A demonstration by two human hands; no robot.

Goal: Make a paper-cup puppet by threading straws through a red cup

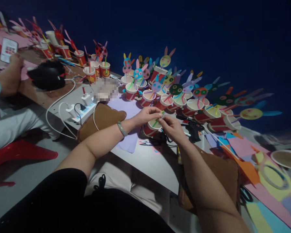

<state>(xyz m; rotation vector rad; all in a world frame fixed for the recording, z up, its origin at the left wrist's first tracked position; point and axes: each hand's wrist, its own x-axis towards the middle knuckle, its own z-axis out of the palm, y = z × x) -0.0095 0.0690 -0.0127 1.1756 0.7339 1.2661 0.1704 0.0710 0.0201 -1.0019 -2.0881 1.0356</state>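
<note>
A red and white paper cup stands close in front of me, with a narrow green strip rising from it. At the strip's top, my left hand, a bangle on its wrist, pinches from the left. My right hand closes its fingertips on the same upper end from the right. The fingers partly cover that end, where a bit of green and yellow shows. Scissors lie on the table just below the cup. A purple paper sheet is spread under and beside my left forearm.
Behind stand several paper cups with rabbit-head paper figures. A power strip with cables and a brown pad lie left. Coloured paper and a tape roll lie right. At far left, another person's hand holds a phone.
</note>
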